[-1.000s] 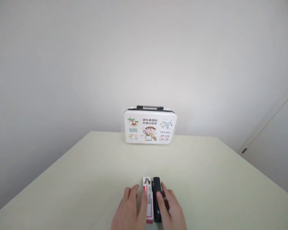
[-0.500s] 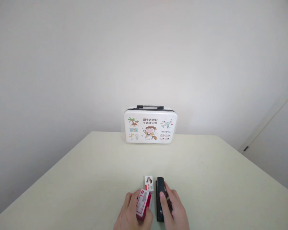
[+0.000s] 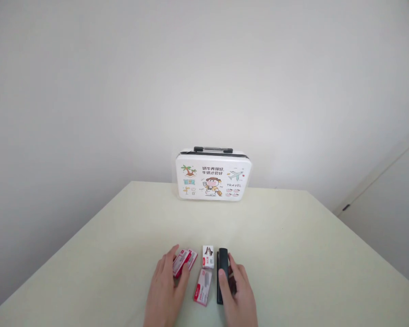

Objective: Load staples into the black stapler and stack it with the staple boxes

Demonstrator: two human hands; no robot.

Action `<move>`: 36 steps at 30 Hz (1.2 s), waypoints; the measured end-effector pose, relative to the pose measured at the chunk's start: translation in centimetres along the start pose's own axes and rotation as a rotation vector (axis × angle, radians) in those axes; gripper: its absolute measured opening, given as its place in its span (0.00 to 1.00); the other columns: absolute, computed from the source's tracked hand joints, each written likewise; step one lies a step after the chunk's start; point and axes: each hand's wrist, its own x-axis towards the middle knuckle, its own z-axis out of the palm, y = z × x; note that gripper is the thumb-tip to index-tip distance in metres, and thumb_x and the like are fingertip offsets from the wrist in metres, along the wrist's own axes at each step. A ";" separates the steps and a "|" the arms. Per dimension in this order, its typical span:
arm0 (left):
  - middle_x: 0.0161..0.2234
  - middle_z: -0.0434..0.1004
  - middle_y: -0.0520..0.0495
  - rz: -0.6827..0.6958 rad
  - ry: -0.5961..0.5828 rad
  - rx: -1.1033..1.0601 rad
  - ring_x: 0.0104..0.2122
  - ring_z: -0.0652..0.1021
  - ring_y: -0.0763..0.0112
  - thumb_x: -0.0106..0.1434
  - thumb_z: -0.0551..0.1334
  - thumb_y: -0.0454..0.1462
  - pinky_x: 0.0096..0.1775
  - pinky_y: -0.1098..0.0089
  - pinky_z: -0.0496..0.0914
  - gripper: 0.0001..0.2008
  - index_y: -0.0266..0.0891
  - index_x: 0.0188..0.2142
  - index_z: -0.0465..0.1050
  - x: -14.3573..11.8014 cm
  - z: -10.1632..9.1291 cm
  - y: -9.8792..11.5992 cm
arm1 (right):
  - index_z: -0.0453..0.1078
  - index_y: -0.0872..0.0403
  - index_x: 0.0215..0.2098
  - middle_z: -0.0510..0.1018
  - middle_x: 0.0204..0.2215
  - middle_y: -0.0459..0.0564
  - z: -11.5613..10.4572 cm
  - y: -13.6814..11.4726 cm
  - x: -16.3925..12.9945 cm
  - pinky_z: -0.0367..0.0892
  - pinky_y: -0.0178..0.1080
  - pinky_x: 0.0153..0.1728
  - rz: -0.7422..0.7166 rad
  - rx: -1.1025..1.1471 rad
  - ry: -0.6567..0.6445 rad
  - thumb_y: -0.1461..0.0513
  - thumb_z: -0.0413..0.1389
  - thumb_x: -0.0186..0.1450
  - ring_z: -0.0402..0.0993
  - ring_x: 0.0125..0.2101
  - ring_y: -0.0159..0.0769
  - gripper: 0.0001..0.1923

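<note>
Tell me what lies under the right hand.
The right hand rests on a black stapler lying on the table; the stapler's far end shows, its near part is covered.

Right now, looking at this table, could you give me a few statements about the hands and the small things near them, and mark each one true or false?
1. The right hand rests on the long black stapler. True.
2. The left hand touches a red and white staple box. True.
3. The white carry case printed with cartoons lies open and flat in the middle of the pale table. False: it stands upright and shut at the far edge, by the wall.
4. Another red and white staple box lies between the two hands. True.
5. The small white box standing upright is on the right of the stapler. False: it stands on the stapler's left.
</note>
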 end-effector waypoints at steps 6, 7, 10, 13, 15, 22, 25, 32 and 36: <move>0.53 0.73 0.44 0.088 -0.070 0.134 0.51 0.74 0.55 0.71 0.54 0.41 0.52 0.50 0.71 0.24 0.53 0.66 0.62 -2.5 -2.2 -2.9 | 0.58 0.48 0.70 0.75 0.49 0.52 0.4 -0.7 -0.4 0.72 0.42 0.49 0.016 -0.038 -0.010 0.46 0.56 0.68 0.76 0.48 0.46 0.37; 0.54 0.72 0.44 0.096 -0.070 0.151 0.52 0.74 0.55 0.71 0.54 0.41 0.53 0.50 0.71 0.24 0.53 0.65 0.64 -2.8 -2.5 -3.2 | 0.57 0.47 0.70 0.75 0.50 0.52 0.3 -0.8 -0.4 0.72 0.43 0.49 0.018 -0.037 -0.027 0.46 0.55 0.68 0.76 0.49 0.47 0.36; 0.56 0.71 0.45 0.114 -0.083 0.198 0.55 0.72 0.54 0.68 0.56 0.39 0.54 0.51 0.70 0.22 0.52 0.61 0.68 -3.4 -2.9 -3.1 | 0.56 0.47 0.71 0.74 0.52 0.53 -0.3 -1.0 -0.4 0.72 0.42 0.49 0.013 -0.030 -0.087 0.48 0.55 0.69 0.76 0.50 0.46 0.34; 0.57 0.72 0.47 0.116 -0.093 0.220 0.57 0.71 0.54 0.67 0.58 0.38 0.56 0.52 0.68 0.20 0.52 0.58 0.70 -3.3 -3.1 -2.2 | 0.56 0.48 0.70 0.74 0.54 0.54 -0.8 -1.0 -0.3 0.72 0.43 0.50 -0.005 -0.022 -0.111 0.49 0.55 0.69 0.76 0.51 0.46 0.34; 0.56 0.73 0.47 0.113 -0.086 0.219 0.56 0.71 0.55 0.67 0.59 0.40 0.56 0.53 0.68 0.16 0.51 0.54 0.72 -3.1 -3.2 -1.6 | 0.56 0.48 0.70 0.74 0.54 0.54 -0.9 -0.9 -0.2 0.72 0.43 0.50 -0.003 -0.013 -0.109 0.49 0.56 0.69 0.76 0.51 0.46 0.34; 0.53 0.74 0.47 0.157 -0.136 0.210 0.55 0.72 0.56 0.69 0.60 0.42 0.55 0.55 0.68 0.09 0.50 0.46 0.77 -3.0 -3.6 -0.5 | 0.59 0.49 0.67 0.76 0.52 0.54 -0.7 -1.3 -0.3 0.70 0.45 0.51 0.060 0.034 -0.088 0.47 0.56 0.67 0.75 0.48 0.45 0.34; 0.53 0.74 0.47 0.175 -0.184 0.189 0.55 0.72 0.58 0.71 0.58 0.42 0.56 0.55 0.68 0.13 0.53 0.53 0.75 -3.0 -3.8 -0.2 | 0.58 0.50 0.67 0.76 0.52 0.54 -0.8 -1.3 -0.3 0.70 0.44 0.51 0.089 0.039 -0.132 0.47 0.57 0.66 0.75 0.49 0.46 0.35; 0.55 0.73 0.46 0.162 -0.183 0.151 0.56 0.72 0.57 0.71 0.58 0.40 0.56 0.54 0.69 0.18 0.52 0.59 0.72 -3.0 -3.9 0.1 | 0.60 0.50 0.66 0.78 0.51 0.53 -1.3 -2.1 -0.5 0.73 0.42 0.49 0.116 0.045 -0.142 0.51 0.59 0.66 0.77 0.47 0.44 0.33; 0.55 0.74 0.46 0.141 -0.201 0.109 0.56 0.72 0.56 0.71 0.57 0.40 0.56 0.54 0.69 0.18 0.52 0.59 0.72 -2.9 -4.1 0.0 | 0.62 0.50 0.65 0.79 0.49 0.51 -1.4 -2.9 -0.5 0.74 0.41 0.46 0.122 0.059 -0.123 0.52 0.58 0.66 0.78 0.44 0.43 0.31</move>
